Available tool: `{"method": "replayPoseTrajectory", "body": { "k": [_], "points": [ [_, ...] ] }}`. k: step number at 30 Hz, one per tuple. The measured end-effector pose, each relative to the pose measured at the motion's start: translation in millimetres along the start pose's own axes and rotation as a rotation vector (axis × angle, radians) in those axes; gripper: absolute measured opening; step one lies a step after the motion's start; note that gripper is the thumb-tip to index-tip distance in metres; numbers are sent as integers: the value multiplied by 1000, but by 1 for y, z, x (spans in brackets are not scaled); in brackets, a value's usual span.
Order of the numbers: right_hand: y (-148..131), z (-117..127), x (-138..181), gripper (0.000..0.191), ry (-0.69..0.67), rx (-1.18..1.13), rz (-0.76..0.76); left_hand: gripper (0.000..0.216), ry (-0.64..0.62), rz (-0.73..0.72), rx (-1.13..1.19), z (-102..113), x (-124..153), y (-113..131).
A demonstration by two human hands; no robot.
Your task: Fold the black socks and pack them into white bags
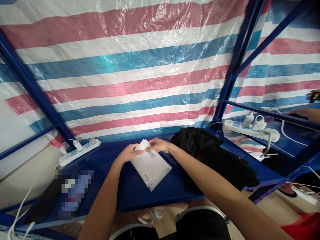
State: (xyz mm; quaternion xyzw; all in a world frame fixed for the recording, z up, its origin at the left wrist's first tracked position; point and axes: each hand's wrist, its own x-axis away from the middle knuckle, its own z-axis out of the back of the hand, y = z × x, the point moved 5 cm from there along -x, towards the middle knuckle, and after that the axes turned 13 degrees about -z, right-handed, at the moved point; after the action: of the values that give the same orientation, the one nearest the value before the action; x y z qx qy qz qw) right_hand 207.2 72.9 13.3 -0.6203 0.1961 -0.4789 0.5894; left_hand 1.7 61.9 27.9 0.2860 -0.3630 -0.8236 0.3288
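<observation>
A whitish, translucent plastic packet (152,165) with a small printed label near its lower corner lies tilted over the blue table (105,180). At the packet's far end, my left hand (129,152) grips the left edge, its thumb laid across the top. My right hand (160,145) pinches the same end from the right, near some small printed text. White corners stick up between the two hands. Whether the packet rests on the table or is held just above it, I cannot tell. Its contents are hidden.
Black cloth (212,156) lies heaped on the right. A power strip (80,151) sits at the back left, another power strip (250,128) beyond the right frame post. A dark flat item (47,200), partly pixelated, is at the left. Striped plastic sheeting (130,80) hangs behind.
</observation>
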Motion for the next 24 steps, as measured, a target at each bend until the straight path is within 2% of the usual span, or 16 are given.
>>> {"method": "replayPoseTrajectory", "body": {
  "k": [3, 5, 8, 11, 13, 15, 18, 24],
  "points": [
    [2, -7, 0, 45, 53, -11, 130, 61, -43, 52, 145, -9, 2, 0],
    [1, -7, 2, 49, 42, -23, 185, 63, 3, 76, 179, -8, 1, -4],
    [-1, 8, 7, 56, 73, 26, 198, 60, 198, 25, 124, 9, -2, -11],
    [-1, 38, 13, 52, 222, 95, 186, 54, 493, -42, 86, 29, 0, -15],
    [-4, 56, 18, 49, 310, 31, 245, 49, 643, -95, 89, 35, 2, -14],
    [-10, 65, 23, 47, 379, -91, 364, 45, 725, -165, 111, 36, 2, -10],
    [-15, 64, 28, 47, 445, -215, 494, 41, 775, -258, 195, 29, -1, -6],
    [-7, 41, 20, 48, 362, -189, 387, 46, 749, -186, 298, 14, -10, -22]
  ]
}}
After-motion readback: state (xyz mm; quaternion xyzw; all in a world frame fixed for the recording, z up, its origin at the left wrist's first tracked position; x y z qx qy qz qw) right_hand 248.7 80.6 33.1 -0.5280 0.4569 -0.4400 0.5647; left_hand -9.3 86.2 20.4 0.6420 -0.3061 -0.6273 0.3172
